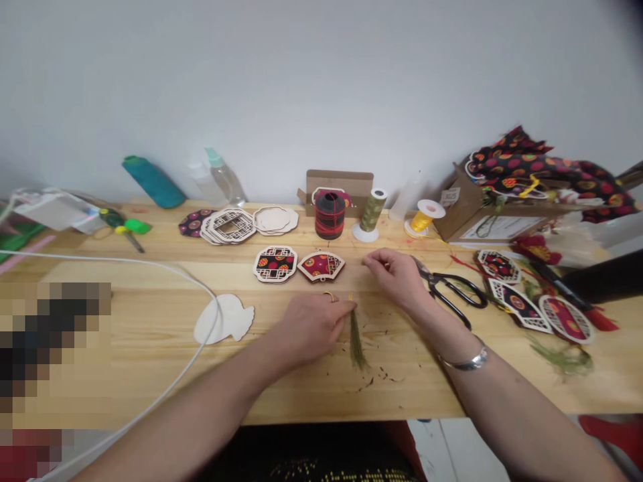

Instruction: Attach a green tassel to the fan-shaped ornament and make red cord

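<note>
My left hand (pixel 314 326) pinches the top of an olive-green tassel (pixel 357 345), whose strands hang down over the wooden table. A ring shows on one of its fingers. To the right, my right hand (pixel 394 276) is raised a little with thumb and forefinger pressed together; whatever is between them is too small to make out. Beyond the hands lie a fan-shaped ornament (pixel 321 267) with dark red patterned fabric and an octagonal ornament (pixel 275 264) in a pale wooden frame. Black-handled scissors (pixel 456 289) rest beside my right wrist, partly behind it.
Thread spools in red-black (pixel 329 215), green (pixel 372 213) and yellow (pixel 424 217) stand near the wall. Stacked wooden frames (pixel 228 225) lie at back left. A cardboard box (pixel 477 211) with fabric stands right, near several finished ornaments (pixel 520 304). A white cable (pixel 193 273) crosses the left side.
</note>
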`<move>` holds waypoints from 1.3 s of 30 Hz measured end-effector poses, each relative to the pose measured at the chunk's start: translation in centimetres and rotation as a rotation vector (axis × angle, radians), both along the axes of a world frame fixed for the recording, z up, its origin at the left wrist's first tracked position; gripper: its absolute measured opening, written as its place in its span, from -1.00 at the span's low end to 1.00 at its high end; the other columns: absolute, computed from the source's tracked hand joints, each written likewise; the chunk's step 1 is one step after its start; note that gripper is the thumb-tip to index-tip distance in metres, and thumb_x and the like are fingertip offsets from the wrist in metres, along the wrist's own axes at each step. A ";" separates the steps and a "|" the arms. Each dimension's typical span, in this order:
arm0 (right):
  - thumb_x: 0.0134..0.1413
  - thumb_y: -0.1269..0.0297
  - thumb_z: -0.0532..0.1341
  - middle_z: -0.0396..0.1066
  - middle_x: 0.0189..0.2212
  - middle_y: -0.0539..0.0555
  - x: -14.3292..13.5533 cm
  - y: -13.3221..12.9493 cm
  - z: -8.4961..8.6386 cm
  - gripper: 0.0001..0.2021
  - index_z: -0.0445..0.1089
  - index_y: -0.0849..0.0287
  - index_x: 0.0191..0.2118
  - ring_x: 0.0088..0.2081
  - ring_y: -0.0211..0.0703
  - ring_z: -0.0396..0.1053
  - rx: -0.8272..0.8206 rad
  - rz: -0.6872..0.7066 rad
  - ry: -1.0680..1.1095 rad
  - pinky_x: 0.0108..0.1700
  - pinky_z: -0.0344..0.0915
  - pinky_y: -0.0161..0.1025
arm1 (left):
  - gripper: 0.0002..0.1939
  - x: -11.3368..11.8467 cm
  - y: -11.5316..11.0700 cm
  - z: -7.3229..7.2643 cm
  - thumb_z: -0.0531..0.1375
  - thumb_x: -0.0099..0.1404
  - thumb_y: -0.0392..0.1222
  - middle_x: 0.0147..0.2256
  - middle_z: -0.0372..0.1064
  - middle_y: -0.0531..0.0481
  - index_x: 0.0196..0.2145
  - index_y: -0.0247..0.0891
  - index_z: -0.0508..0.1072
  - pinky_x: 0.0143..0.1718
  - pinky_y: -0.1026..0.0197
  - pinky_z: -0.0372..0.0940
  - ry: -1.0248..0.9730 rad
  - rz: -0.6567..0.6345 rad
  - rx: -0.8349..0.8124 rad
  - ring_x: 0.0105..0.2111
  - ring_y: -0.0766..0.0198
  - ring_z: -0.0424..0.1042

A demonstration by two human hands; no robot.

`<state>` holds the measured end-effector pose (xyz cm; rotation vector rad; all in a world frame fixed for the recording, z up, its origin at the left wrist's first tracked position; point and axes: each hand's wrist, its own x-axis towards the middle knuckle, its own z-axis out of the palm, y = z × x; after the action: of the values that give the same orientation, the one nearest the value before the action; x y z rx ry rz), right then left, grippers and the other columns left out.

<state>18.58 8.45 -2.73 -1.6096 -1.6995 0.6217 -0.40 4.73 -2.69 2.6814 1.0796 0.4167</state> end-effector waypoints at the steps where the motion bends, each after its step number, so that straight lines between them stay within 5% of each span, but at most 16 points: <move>1: 0.03 0.27 0.14 0.45 -0.49 0.05 0.1 0.1 -0.1 -0.82 0.44 0.21 -0.45 -0.44 -0.20 0.32 0.005 -0.014 0.014 -0.38 0.17 -0.28 | -0.68 0.0 0.0 0.0 0.01 0.24 -0.31 -0.45 0.51 -0.02 -0.15 -0.20 0.50 -0.49 0.22 0.19 -0.053 0.010 0.008 -0.49 0.23 0.43; 8: 0.02 0.26 0.14 0.45 -0.48 0.07 -0.2 -0.1 -0.6 -0.82 0.43 0.20 -0.47 -0.41 -0.16 0.34 0.071 -0.016 0.003 -0.35 0.21 -0.25 | -0.72 -0.2 0.3 0.2 0.07 0.23 -0.28 -0.51 0.47 -0.01 -0.14 -0.31 0.48 -0.46 0.25 0.24 -0.440 0.307 0.052 -0.58 0.31 0.37; 13: 0.04 0.29 0.13 0.46 -0.46 0.07 -0.3 -0.1 -1.0 -0.82 0.43 0.18 -0.48 -0.35 -0.14 0.36 0.108 0.008 -0.047 -0.27 0.24 -0.21 | -0.78 -0.5 1.0 1.1 0.08 0.27 -0.21 -0.45 0.46 0.03 -0.19 -0.28 0.47 -0.45 0.30 0.24 -0.726 0.488 -0.104 -0.55 0.35 0.34; 18: 0.03 0.28 0.16 0.48 -0.38 0.10 -0.5 0.0 -1.2 -0.86 0.45 0.17 -0.37 -0.25 -0.06 0.36 0.125 0.031 -0.120 -0.17 0.26 -0.12 | -0.67 -1.0 2.2 0.9 0.05 0.31 -0.16 -0.30 0.46 -0.05 -0.01 -0.28 0.37 -0.21 0.18 0.27 -0.811 0.619 -0.095 -0.27 0.22 0.36; 24: -0.05 0.20 0.27 0.44 -0.16 0.14 -1.0 -0.2 -0.5 -0.63 0.38 0.18 -0.07 -0.09 -0.01 0.30 0.138 0.102 -0.169 -0.02 0.24 -0.04 | -0.63 -1.2 2.8 1.2 -0.05 0.37 -0.13 -0.10 0.45 -0.11 0.05 -0.27 0.32 0.09 0.04 0.06 -0.831 0.678 0.009 0.00 0.14 0.19; 33: -0.19 0.17 0.35 0.35 -0.05 0.19 -2.6 0.7 1.4 -0.29 0.17 0.17 0.15 0.04 0.05 0.17 -0.043 0.247 -0.311 0.04 0.15 0.02 | -0.58 -1.3 3.0 1.2 -0.09 0.38 -0.03 -0.07 0.43 -0.09 0.06 -0.26 0.32 0.11 0.08 0.02 -0.946 0.706 -0.093 0.07 0.17 0.19; 39: -0.17 0.17 0.31 0.32 0.00 0.21 -4.0 1.2 1.0 -0.29 0.14 0.14 0.16 0.05 0.12 0.11 -0.023 0.299 -0.396 0.00 0.12 0.04 | -0.57 -1.1 2.8 0.9 -0.09 0.38 -0.03 -0.07 0.44 -0.11 0.07 -0.25 0.32 0.09 0.04 0.06 -0.931 0.691 -0.144 0.05 0.14 0.22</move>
<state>14.61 9.61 -1.75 -1.5821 -2.2584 0.4846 -1.47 7.51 -1.79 1.5411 1.5240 1.4293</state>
